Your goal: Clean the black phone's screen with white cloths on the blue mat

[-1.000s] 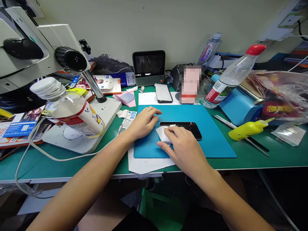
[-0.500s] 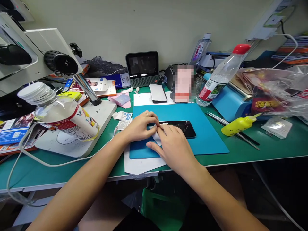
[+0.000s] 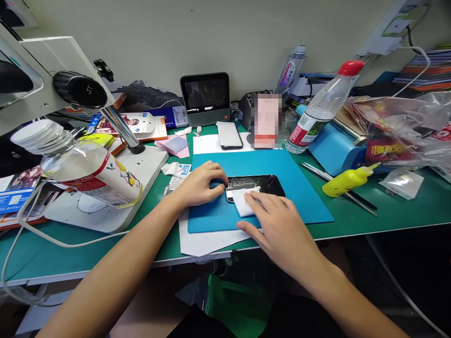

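Observation:
A black phone (image 3: 274, 182) lies flat on the blue mat (image 3: 211, 220), its glossy face up with pale reflections on the left part. My left hand (image 3: 202, 184), a ring on one finger, is curled at the phone's left end, with fingertips and thumb gripping that edge. Under the fingertips of my right hand (image 3: 282, 225) is a folded white tissue (image 3: 243, 204), pressed against the phone's face and hanging over its near edge. The thumb of this hand points left, apart from the tissue.
A microscope stand (image 3: 155, 173) and an open-necked bottle (image 3: 105, 178) stand at left, with a white cable (image 3: 81, 244) nearby. Behind the mat are a smart display (image 3: 205, 96) and another phone (image 3: 229, 135). Tweezers (image 3: 355, 204), a yellow squeeze bottle (image 3: 347, 182) and a red-capped bottle (image 3: 320, 112) are at right.
My right hand has moved right along the phone with the tissue, away from my left hand. More of the phone's left part now shows. The view has shifted slightly.

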Tool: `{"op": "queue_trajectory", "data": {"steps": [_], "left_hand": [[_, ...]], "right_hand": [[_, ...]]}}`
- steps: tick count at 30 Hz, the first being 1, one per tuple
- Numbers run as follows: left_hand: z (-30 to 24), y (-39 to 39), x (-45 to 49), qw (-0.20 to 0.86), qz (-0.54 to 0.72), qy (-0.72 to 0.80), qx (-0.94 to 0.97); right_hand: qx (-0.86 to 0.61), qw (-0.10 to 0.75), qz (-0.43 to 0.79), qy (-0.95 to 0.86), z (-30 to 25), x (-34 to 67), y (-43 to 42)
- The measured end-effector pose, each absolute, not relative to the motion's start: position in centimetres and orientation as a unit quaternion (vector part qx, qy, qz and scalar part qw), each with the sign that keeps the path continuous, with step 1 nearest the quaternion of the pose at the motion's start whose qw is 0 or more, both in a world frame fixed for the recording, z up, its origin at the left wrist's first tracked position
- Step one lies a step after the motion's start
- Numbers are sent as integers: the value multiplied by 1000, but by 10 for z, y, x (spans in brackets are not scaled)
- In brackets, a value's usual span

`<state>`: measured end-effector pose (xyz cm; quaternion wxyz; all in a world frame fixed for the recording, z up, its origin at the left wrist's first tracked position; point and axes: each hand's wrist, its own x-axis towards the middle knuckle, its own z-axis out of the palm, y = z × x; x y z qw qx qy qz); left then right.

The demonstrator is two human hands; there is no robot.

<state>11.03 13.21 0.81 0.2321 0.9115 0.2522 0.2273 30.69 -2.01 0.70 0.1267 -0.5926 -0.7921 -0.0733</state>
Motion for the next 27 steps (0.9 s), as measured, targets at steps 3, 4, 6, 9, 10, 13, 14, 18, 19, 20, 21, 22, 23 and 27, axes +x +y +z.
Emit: {"op": "queue_trajectory", "data": {"steps": [3,4,6,9,10,13,14,18,19,20,21,22,23,27], "left_hand": [[8,132,110,226,226,252,913],[9,131,110,226,224,250,915],[10,130,111,227,218,249,916],[12,129,110,233,214,260,912],[12,129,110,236,211,263,911],[12,129,110,244,195,262,913],[12,129,110,243,189,259,916],[10,130,109,233,173,241,926],[10,130,109,232,172,238,927],[9,131,109,232,171,236,928],[9,131,108,233,172,235,928],[9,132,108,235,173,234,927],[8,132,108,239,174,234,926],[8,132,108,267,182,250,913]], "right_hand": [[-595,124,-99,-788,5,333,-28],[-595,122,-104,-787,5,339,-30],[-596,114,-107,-788,5,347,-32],[-592,106,-114,-791,4,352,-34],[-591,104,-118,-791,4,352,-35],[-598,99,-131,-784,3,355,-34],[-603,96,-134,-781,3,356,-34],[-616,83,-133,-772,6,357,-26],[-617,79,-135,-771,6,356,-23],[-619,76,-137,-769,7,355,-19],[-622,73,-139,-767,7,354,-14],[-625,70,-139,-765,7,353,-9],[-628,67,-137,-763,7,351,-4],[-631,63,-140,-760,6,342,13]]}}
